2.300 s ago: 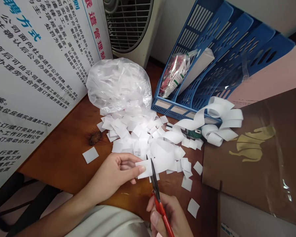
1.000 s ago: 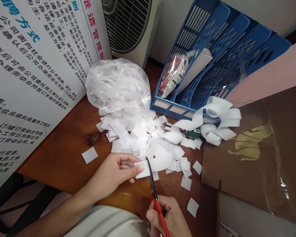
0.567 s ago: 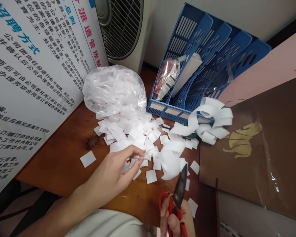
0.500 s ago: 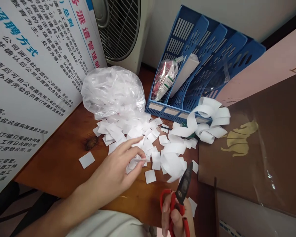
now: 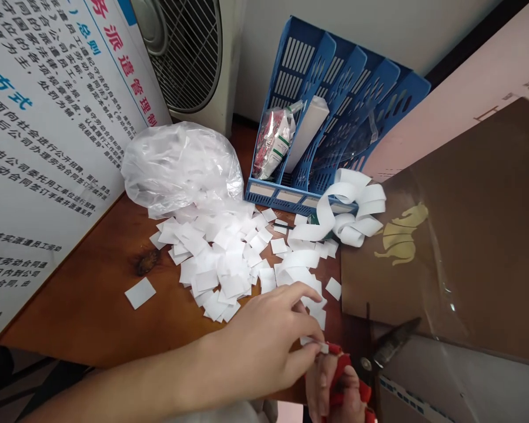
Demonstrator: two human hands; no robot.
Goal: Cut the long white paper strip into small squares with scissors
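Note:
My left hand [image 5: 286, 332] reaches across the front of the table, with thumb and fingertips closed on a small piece of white paper [image 5: 308, 340], mostly hidden by the fingers. Right against it is my right hand [image 5: 328, 385], wrapped around the red handles of a pair of scissors [image 5: 390, 349]. The dark blades point right, away from the left hand. Beyond my left hand lies a loose pile of cut white paper squares [image 5: 211, 258]. A long curled white paper strip [image 5: 302, 234] runs from beside the pile toward the blue rack.
A clear plastic bag [image 5: 183, 167] of white pieces stands behind the pile. A blue file rack [image 5: 286, 61] holds a packet. One square [image 5: 140, 293] lies apart at left. A printed board [image 5: 70, 117], a fan [image 5: 194, 59] and a brown carton [image 5: 467, 247] border the wooden table [image 5: 83, 317].
My left hand has moved right from the pile to beside my right hand. The scissors have turned from pointing up to pointing right. The camera view has shifted a little right.

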